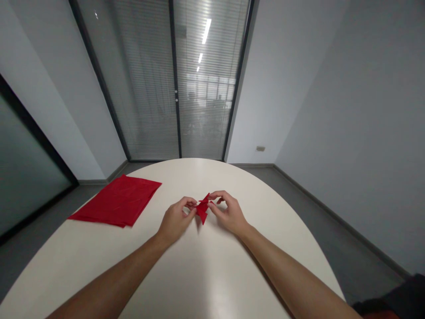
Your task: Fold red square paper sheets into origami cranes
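Observation:
A small folded piece of red paper (202,209) with pointed flaps is held just above the round white table (199,274), near its middle. My left hand (175,219) pinches its left side with thumb and fingers curled. My right hand (228,212) pinches its right side and top the same way. Both forearms reach in from the bottom of the view.
A stack of flat red paper sheets (117,200) lies on the table's left part. Beyond the table's far edge are a grey floor, glass doors with blinds (175,88) and plain walls. A dark object shows at the bottom right corner.

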